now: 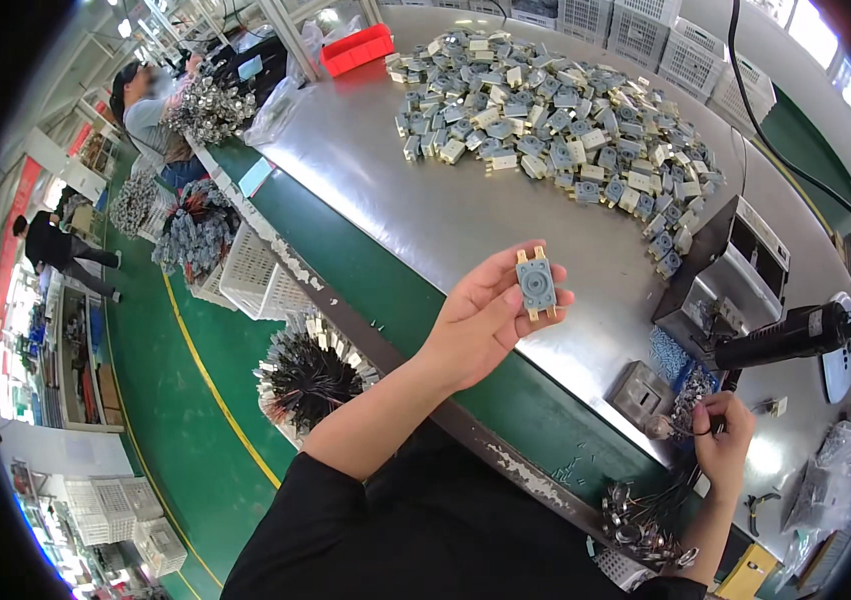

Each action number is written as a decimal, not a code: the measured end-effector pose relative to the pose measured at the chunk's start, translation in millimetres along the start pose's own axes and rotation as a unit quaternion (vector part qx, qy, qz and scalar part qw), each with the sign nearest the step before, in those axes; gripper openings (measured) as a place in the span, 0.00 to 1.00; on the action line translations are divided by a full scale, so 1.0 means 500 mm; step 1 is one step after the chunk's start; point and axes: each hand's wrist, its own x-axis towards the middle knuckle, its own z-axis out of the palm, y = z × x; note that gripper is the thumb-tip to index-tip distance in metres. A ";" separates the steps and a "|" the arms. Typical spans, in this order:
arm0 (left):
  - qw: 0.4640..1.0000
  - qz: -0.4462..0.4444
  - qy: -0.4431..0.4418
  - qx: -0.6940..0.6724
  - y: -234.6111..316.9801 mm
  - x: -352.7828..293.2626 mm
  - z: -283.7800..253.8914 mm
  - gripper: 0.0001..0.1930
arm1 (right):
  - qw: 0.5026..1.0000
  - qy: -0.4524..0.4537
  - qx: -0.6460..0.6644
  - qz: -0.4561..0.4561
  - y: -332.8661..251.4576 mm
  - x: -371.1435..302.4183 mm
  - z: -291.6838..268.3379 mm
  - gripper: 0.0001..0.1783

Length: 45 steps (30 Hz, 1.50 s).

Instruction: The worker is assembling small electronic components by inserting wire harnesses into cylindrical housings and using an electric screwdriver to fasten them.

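Note:
My left hand holds up a small grey square electrical part with a round ring on its face and brass terminals at both ends. Thumb and fingers are closed round its sides. At the lower right my right hand is closed in a pinch on a thin dark wire. A small round metal part lies just beside those fingers, next to a grey metal block; whether the wire joins it I cannot tell. Below the right hand is a bunch of wired round parts at the bench edge.
A large heap of similar grey parts covers the far bench. At right stand a metal box machine and a black power screwdriver. A red bin sits far left. Wire bundles stand left of the bench; two people are beyond.

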 end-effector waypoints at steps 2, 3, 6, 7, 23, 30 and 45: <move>0.990 -0.073 0.104 -0.055 -0.013 0.014 0.000 0.23 | 1.000 0.023 0.011 0.013 0.014 -0.013 -0.005 0.09; 0.990 -0.083 0.097 -0.064 -0.029 0.024 -0.006 0.23 | 0.998 0.050 0.021 0.025 0.021 -0.024 -0.010 0.10; 0.975 -0.141 0.169 0.028 -0.094 0.047 -0.013 0.25 | 0.997 0.039 0.007 0.063 0.021 -0.012 -0.007 0.08; 0.955 -0.105 0.065 0.271 -0.105 0.052 0.005 0.25 | 0.996 0.052 0.041 0.065 0.017 -0.006 0.000 0.08; 0.708 0.017 -0.328 0.626 -0.241 0.118 0.080 0.16 | 0.998 0.040 0.037 -0.016 0.015 -0.004 -0.063 0.10; 0.745 -0.029 -0.319 0.585 -0.244 0.115 0.063 0.16 | 0.999 -0.011 0.025 -0.039 0.000 0.007 -0.054 0.10; 0.536 0.057 -0.211 0.816 -0.229 0.364 -0.010 0.08 | 0.996 0.005 0.059 -0.062 -0.003 0.023 -0.049 0.11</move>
